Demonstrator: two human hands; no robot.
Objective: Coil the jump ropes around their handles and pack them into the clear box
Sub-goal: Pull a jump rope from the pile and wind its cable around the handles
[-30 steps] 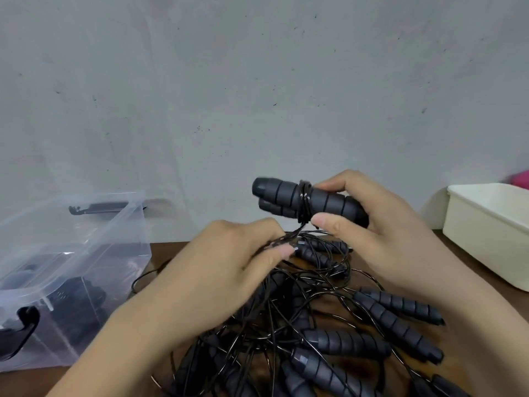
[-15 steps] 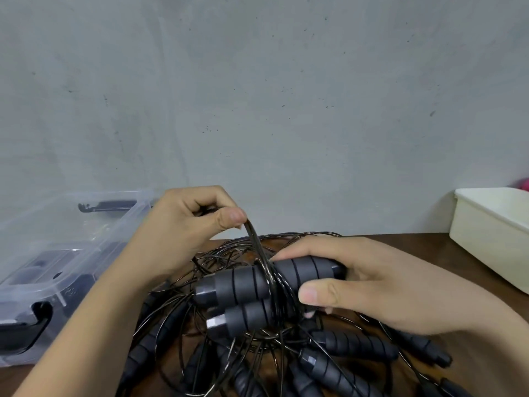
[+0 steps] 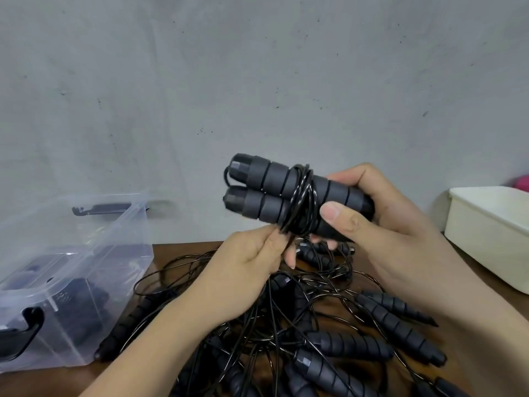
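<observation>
My right hand point(image 3: 380, 224) grips a pair of dark grey foam handles point(image 3: 269, 193) held side by side, raised above the table. A thin black rope point(image 3: 303, 202) is wound several turns around their middle. Just below the handles, my left hand point(image 3: 246, 267) pinches the loose rope where it leaves the coil. A tangled pile of jump ropes point(image 3: 329, 339) with several grey handles lies on the brown table under both hands. The clear box point(image 3: 94, 253) stands at the left, with dark items inside it.
A cream plastic bin point(image 3: 486, 230) stands at the right edge of the table. A pink object point(image 3: 522, 181) shows behind it. The clear box has black latches point(image 3: 25, 330). A grey wall rises right behind the table.
The handles have risen from the pile to chest height. My left hand has come down from above the handles to below them, drawing the rope around.
</observation>
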